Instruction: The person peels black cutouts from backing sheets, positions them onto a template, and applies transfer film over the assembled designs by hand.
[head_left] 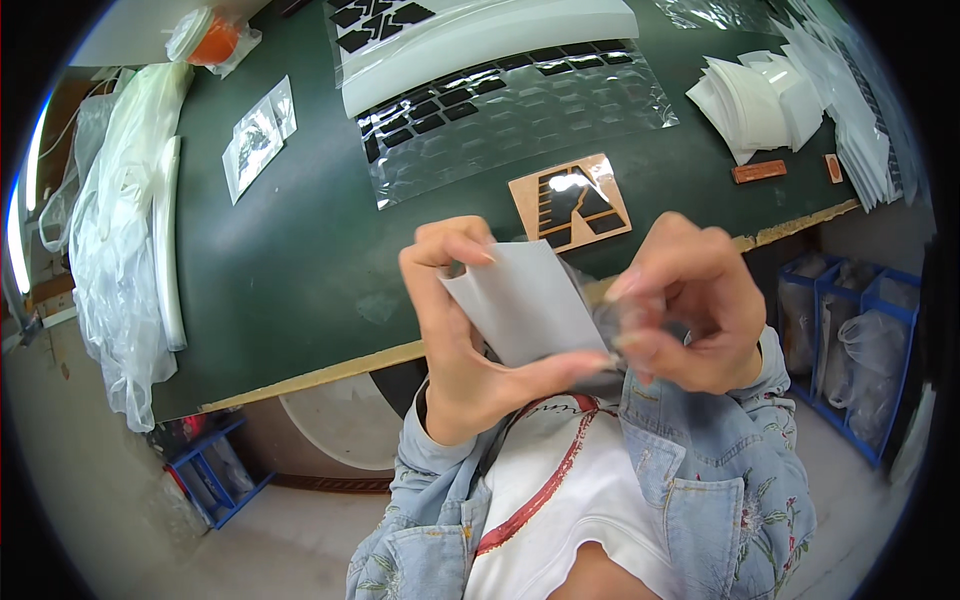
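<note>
Above the green table, white sheet between left hand and right hand.

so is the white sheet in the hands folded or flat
Flat. The white sheet shows one smooth face with no crease, pinched by the left hand; the right hand covers its right edge.

Small factory packing bench: green worktable, clear bags of black cut parts, stack of white sheets, blue storage bins, plastic wrap heap.
</note>
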`<state>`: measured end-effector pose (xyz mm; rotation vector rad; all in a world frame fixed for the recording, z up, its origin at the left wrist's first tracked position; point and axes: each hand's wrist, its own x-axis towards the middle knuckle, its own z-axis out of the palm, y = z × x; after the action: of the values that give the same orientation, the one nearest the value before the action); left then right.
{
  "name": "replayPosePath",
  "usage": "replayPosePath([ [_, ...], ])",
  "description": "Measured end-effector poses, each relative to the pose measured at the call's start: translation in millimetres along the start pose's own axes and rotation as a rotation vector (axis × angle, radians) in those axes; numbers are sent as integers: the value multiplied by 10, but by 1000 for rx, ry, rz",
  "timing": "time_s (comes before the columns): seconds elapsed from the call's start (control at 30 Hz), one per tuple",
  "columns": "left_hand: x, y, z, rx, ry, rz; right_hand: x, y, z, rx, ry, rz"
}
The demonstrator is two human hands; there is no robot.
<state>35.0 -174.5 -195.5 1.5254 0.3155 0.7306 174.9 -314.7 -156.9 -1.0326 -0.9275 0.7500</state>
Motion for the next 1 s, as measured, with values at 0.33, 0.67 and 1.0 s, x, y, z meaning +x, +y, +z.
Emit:
replayPosePath([
  [0.33, -4, -19, -16, -243, -224, -31, 69, 195, -65, -108, -322, -150],
  [0.67, 22, 194, -26, -213, 69, -178, 61, 104, -155, -61, 0, -85],
  [1.0, 21, 143, 29, -42, 176, -190, 46, 138, -130, 44, 146, -37],
])
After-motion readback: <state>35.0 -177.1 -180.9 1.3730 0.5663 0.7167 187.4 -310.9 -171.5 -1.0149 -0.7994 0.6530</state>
